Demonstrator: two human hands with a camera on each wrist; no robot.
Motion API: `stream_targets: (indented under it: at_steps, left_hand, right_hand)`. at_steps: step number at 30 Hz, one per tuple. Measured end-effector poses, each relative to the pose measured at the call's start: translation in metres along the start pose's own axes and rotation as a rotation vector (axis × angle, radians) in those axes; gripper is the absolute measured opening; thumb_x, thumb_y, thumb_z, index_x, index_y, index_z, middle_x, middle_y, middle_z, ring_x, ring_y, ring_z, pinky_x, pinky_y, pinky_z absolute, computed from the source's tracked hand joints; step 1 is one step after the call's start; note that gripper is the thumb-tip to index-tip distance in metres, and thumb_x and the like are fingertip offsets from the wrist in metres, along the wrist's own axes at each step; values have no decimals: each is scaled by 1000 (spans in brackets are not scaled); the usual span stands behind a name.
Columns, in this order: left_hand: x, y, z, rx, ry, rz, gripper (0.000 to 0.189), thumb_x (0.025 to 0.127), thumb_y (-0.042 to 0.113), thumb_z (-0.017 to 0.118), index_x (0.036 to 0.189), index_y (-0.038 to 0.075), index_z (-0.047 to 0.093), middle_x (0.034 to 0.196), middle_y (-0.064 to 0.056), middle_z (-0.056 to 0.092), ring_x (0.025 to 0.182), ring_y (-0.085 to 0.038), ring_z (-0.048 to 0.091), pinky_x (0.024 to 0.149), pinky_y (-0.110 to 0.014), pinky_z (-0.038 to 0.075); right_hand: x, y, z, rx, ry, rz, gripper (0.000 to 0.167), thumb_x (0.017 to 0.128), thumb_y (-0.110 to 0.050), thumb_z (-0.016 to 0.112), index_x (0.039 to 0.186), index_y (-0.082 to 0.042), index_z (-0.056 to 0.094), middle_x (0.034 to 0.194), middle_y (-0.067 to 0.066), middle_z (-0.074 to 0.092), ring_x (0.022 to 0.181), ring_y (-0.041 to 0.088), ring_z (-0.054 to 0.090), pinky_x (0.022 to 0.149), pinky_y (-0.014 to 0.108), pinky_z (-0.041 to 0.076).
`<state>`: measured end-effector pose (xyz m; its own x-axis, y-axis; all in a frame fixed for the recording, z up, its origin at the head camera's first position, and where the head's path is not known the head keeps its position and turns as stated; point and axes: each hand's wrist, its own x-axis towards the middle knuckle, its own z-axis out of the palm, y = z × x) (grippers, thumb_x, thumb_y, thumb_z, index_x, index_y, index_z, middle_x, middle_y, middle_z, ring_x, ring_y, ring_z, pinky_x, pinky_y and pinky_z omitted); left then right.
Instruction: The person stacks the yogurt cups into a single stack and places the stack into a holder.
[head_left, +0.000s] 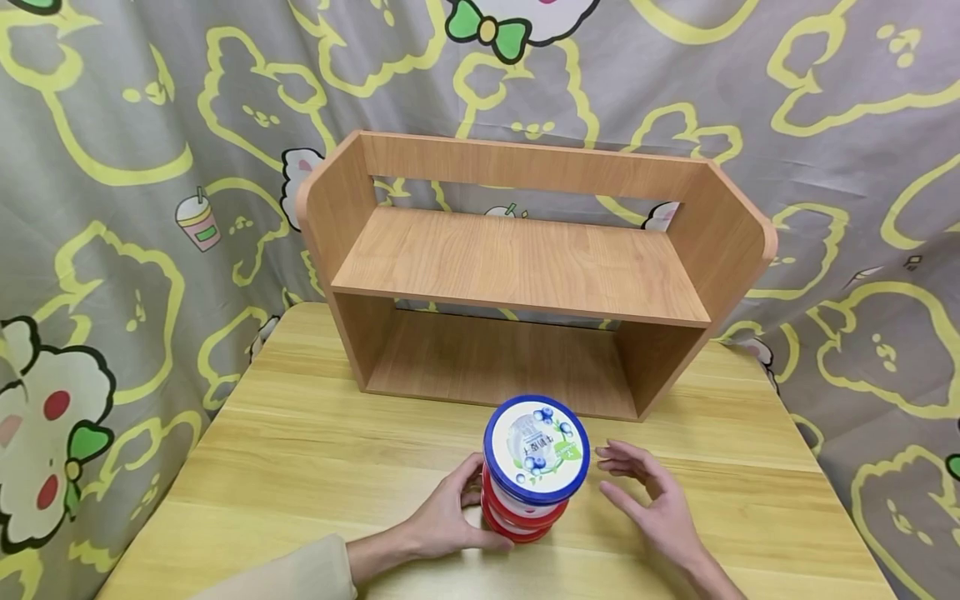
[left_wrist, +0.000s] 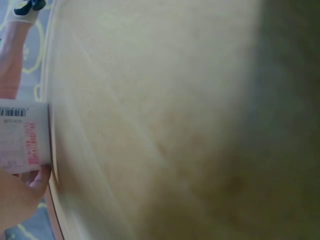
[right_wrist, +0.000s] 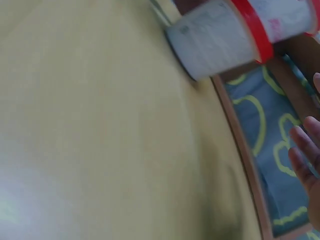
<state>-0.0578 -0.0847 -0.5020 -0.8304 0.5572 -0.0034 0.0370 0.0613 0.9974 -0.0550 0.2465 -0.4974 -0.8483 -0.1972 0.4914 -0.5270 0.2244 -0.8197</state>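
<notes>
A stack of round tubs [head_left: 537, 454] stands on the table in front of the shelf. The top tub has a blue-rimmed white lid printed with blueberries; red rims show below it. My left hand [head_left: 442, 518] grips the stack low on its left side, thumb at the front and fingers curved behind. In the left wrist view, the white wall of a tub [left_wrist: 17, 142] shows a barcode and pink print above that hand. My right hand [head_left: 660, 508] is just right of the stack, apart from it, its fingers spread and holding nothing. In the right wrist view, a red-lidded tub [right_wrist: 215, 40] forms the stack's base.
A two-level wooden shelf [head_left: 517, 258] stands on the table behind the tubs, with raised side panels and a back rail. The wood-grain table [head_left: 300, 467] extends to both sides. A grey curtain [head_left: 247, 108] with yellow cartoon outlines hangs around its back and sides.
</notes>
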Motion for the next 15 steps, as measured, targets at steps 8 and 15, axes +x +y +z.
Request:
stream_targets:
  at_steps: [8,15]
  left_hand:
    - [-1,-1,0,-6,2,-5,92,78,19,96,152,28,43,148,-4,55,131,-13,63,111,-20,52]
    - [0,-3,0,6,4,6,94,76,18,96,153,26,43,150,-3,54,132,-12,61,113,-21,52]
  right_hand:
    - [20,0,-28,169,110,-163,60,77,35,62,135,27,47,131,11,74,112,13,74,99,18,57]
    - [33,0,-51,238,178,-249,60,77,39,57,134,30,43,129,17,74,112,17,75,98,21,59]
